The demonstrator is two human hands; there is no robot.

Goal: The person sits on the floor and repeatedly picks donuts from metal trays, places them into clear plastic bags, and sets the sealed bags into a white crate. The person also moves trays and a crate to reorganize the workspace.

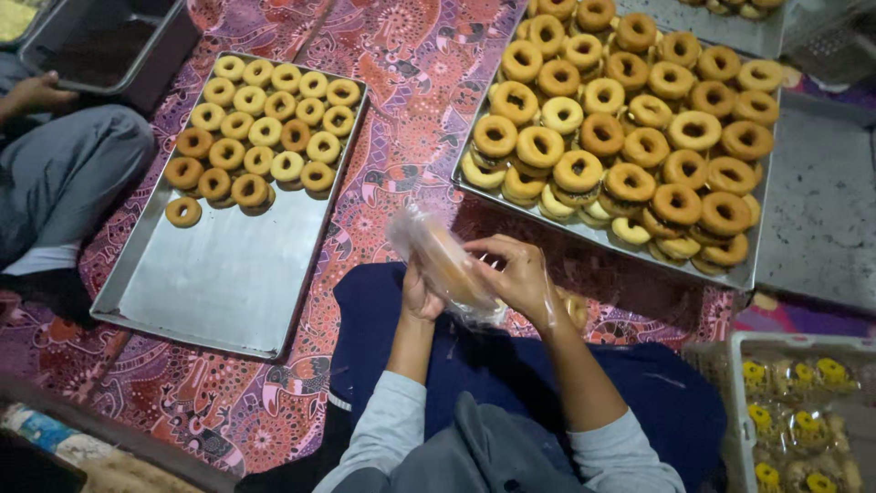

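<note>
Your left hand [422,297] and right hand [522,277] both hold the bag [444,260] between them, over your lap | the bag is clear, crinkly plastic with a brown donut [449,265] inside | near the full tray [741,272].

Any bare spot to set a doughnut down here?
Left tray: near half is bare metal, below its doughnut rows. Patterned cloth strip between trays is open. Right tray is piled full. Both hands hold a clear bag.

A single head-worn view looks steeply down, close over both hands [474,278], trays of doughnuts [228,292] beyond.
</note>
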